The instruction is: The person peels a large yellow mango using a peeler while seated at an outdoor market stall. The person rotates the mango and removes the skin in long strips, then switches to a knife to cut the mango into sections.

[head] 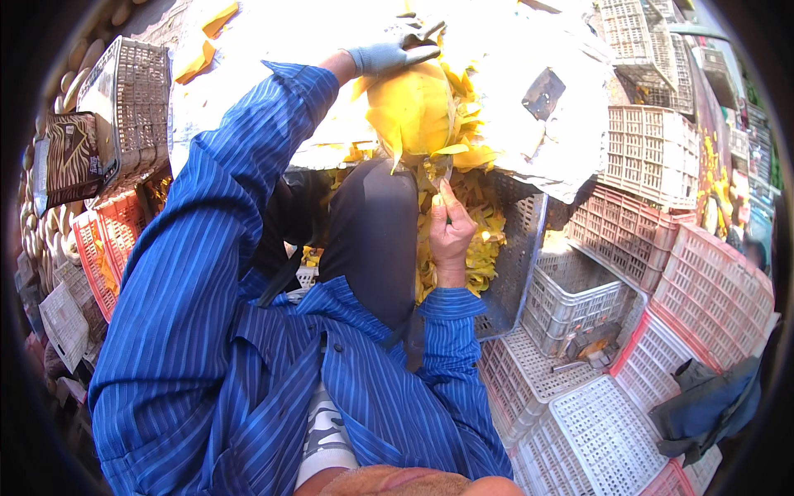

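A large yellow fruit or squash (412,108), its skin partly cut into hanging strips, rests at the near edge of a glaring white-covered table (248,118). My left hand (406,46), in a grey-blue work glove, lies on its far top side with fingers spread. Below its near side my right hand (453,223), bare, is closed around the handle of a small bladed tool (439,170), whose exact kind cannot be told. Yellow peelings (468,111) lie along the fruit's right side. More peelings fill a dark plastic crate (518,248) beside my knee.
A dark flat object (543,93) lies on the table's right part. Stacked plastic crates (651,155) stand at the right, with a grey crate (574,297) nearer me. At left are a tall crate (142,102), a zebra-patterned bag (71,158) and a red crate (111,242).
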A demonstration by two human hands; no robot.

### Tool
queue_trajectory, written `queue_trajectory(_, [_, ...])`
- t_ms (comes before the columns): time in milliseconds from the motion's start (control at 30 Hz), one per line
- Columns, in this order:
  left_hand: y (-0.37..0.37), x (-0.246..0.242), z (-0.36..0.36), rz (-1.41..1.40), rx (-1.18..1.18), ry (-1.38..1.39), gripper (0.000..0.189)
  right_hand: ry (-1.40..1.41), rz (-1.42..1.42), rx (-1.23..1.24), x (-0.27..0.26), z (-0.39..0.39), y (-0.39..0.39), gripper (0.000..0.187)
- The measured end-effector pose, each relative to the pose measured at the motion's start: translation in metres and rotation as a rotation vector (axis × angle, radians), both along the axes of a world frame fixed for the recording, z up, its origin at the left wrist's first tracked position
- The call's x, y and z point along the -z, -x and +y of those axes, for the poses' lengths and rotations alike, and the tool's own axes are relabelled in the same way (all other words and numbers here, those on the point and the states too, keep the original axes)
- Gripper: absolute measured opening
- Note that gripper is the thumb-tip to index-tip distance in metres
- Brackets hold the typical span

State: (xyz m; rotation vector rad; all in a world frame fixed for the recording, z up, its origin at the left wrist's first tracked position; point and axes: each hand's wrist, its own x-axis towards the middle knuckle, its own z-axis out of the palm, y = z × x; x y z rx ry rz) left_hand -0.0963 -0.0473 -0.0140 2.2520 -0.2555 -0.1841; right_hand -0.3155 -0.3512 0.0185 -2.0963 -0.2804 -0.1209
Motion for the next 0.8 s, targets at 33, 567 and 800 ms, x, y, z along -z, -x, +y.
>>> queue_trajectory(33, [0.003,-0.01,-0.007,-0.069,0.013,-0.032,0.061,0.14,0.162,-0.041,0.004,-0.019,0.02,0.029])
queue_trajectory(567, [0.133,-0.038,-0.059,-0.282,-0.532,-0.196,0.082,0.032,0.305,0.511,0.014,-0.111,0.107,0.036])
queue_trajectory(800, [0.175,-0.145,-0.211,0.123,0.084,-0.081,0.071,-0.01,0.382,0.634,0.035,-0.143,0.176,0.043])
